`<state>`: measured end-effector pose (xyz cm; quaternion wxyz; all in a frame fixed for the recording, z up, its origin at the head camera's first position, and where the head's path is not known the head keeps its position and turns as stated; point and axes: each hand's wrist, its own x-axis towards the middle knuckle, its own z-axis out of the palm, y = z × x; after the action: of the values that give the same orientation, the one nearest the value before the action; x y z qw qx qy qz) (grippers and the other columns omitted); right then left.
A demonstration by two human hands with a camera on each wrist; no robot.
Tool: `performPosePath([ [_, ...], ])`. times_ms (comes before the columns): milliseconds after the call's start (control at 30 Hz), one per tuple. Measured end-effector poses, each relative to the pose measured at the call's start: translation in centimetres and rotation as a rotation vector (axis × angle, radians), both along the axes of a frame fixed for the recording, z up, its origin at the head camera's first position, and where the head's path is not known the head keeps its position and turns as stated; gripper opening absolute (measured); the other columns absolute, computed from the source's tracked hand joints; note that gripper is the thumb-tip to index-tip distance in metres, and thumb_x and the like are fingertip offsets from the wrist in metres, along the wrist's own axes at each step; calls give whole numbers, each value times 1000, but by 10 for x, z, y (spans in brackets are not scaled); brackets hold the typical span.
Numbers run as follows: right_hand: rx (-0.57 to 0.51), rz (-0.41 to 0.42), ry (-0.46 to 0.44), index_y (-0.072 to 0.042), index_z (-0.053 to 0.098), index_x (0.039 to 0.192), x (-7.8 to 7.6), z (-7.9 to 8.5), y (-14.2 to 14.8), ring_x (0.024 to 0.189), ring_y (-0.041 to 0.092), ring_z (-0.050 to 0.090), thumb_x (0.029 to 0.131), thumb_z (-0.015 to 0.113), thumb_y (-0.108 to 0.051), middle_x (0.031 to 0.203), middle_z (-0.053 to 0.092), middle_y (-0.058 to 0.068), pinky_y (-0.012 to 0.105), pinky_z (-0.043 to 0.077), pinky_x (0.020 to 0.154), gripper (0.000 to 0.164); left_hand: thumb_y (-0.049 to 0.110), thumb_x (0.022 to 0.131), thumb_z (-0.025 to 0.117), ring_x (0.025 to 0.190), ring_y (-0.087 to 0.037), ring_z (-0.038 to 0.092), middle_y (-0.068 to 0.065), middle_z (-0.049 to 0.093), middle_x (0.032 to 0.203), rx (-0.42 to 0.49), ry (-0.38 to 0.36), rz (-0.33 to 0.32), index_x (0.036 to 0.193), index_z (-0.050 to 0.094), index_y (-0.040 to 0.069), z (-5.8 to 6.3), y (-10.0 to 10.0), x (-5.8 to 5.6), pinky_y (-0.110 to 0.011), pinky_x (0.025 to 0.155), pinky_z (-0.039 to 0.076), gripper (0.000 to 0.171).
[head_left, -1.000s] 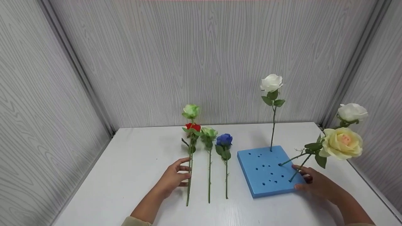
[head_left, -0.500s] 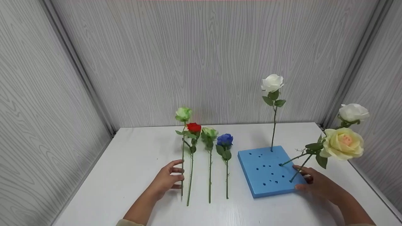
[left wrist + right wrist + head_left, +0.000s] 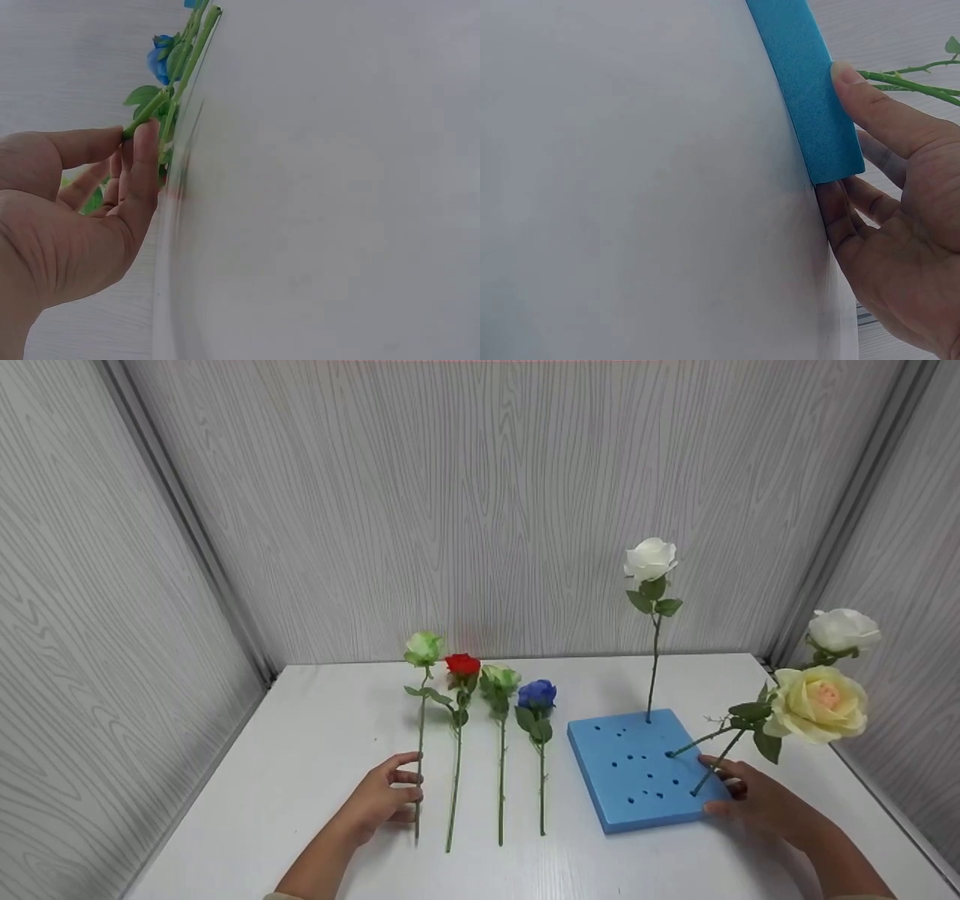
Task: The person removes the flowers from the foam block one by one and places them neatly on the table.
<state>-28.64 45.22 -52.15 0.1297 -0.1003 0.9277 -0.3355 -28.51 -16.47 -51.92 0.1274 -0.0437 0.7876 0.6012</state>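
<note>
My left hand (image 3: 379,801) pinches the stem of a light green rose (image 3: 424,649), its bloom pointing away toward the back wall. In the left wrist view, thumb and fingers meet on the lower stem (image 3: 146,114). Just right of it lie a red rose (image 3: 463,664), a pale green rose (image 3: 500,678) and a blue rose (image 3: 537,694), stems toward me. My right hand (image 3: 765,804) grips the near right corner of a blue foam block (image 3: 626,780) with several holes. In the right wrist view, its thumb (image 3: 847,75) presses the block's upper edge, fingers curled at its end.
A white rose (image 3: 650,559) stands upright in the block's back. A second white rose (image 3: 843,630) and a yellow rose (image 3: 817,703) lean right from it, over my right hand. Grey wood-patterned panels (image 3: 450,510) enclose the white table (image 3: 300,765) at back and sides.
My left hand has moved left with the light green rose, from over the red rose to beside it, and its bloom sits lower in view. The right hand and the block stay put.
</note>
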Motion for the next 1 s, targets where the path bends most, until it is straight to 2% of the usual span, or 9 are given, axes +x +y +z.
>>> performPosePath([
  [300, -20, -3, -7, -6, 35, 168, 0, 0, 1, 129, 41, 62, 99, 79, -41, 148, 56, 31, 47, 53, 102, 89, 0, 98, 73, 101, -24, 73, -18, 63, 135, -26, -30, -20, 159, 51, 11, 1, -8, 1, -36, 71, 66, 66],
  [633, -3, -26, -45, -9, 31, 170, -2, 1, 1, 136, 48, 59, 99, 78, -46, 152, 53, 34, 62, 52, 111, 93, 0, 99, 71, 101, -24, 70, -18, 62, 133, -14, -54, -63, 162, 46, 6, -2, -20, -1, -37, 74, 65, 68],
  [800, -5, -33, -42, -11, 32, 170, -1, 1, 1, 134, 46, 59, 98, 79, -46, 152, 53, 33, 61, 51, 110, 93, -1, 98, 72, 100, -23, 68, -17, 63, 128, -23, -53, -68, 161, 47, 4, -4, -23, -3, -37, 73, 66, 68],
  [1000, -7, -24, -23, -12, 33, 170, 0, 1, 0, 135, 47, 59, 98, 79, -46, 152, 53, 33, 63, 50, 112, 91, -2, 97, 72, 99, -22, 67, -13, 62, 121, -33, -69, -72, 159, 49, 3, 0, -24, -1, -35, 71, 66, 67],
])
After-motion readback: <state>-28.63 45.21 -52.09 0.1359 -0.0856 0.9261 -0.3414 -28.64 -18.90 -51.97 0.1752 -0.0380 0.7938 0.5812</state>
